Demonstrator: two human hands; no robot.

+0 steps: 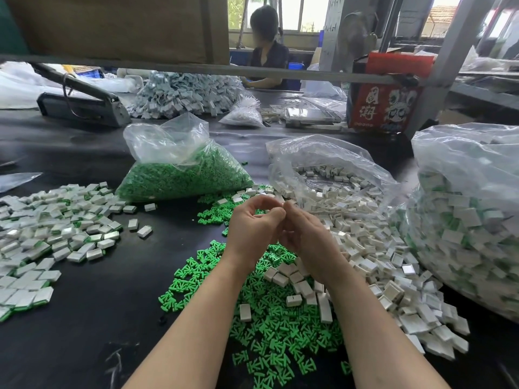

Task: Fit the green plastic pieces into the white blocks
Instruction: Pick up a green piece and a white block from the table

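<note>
My left hand and my right hand meet above the black table, fingers curled and fingertips pressed together near the middle. What they pinch is hidden between the fingers. Under my forearms lies a loose heap of green plastic pieces. White blocks spill from an open clear bag to the right. A pile of white blocks with green showing at their edges lies at the left.
A clear bag full of green pieces stands behind the hands. A large bag of white and green blocks fills the right edge. A red carton, a grey tool and another person are at the back.
</note>
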